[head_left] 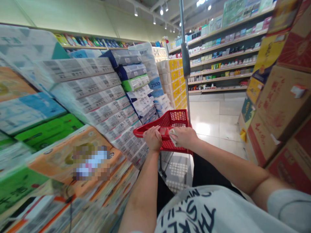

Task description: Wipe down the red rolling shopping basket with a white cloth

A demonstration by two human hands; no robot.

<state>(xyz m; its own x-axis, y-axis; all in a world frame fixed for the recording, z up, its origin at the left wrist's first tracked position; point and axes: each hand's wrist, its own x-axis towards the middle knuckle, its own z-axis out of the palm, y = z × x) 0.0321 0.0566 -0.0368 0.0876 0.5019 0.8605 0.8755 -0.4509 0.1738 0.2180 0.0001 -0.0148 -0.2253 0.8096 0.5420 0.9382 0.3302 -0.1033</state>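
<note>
A red plastic shopping cart (pixel 178 118) stands right in front of me, with a tall metal pole (pixel 185 58) rising at its right side. My left hand (pixel 153 137) is wrapped round the left part of the cart's handle. On the right part of the same handle, my right hand (pixel 186 137) is closed, and a small whitish cloth or paper (pixel 173 136) shows between its fingers and the handle. The inside of the basket is only partly visible.
Stacked tissue packs (pixel 104 106) rise close on the left. Yellow packs (pixel 177 82) stand beyond them. Cardboard boxes (pixel 282 100) line the right side. Shelves of small goods (pixel 223 55) run across the back, behind a tiled floor (pixel 206 118).
</note>
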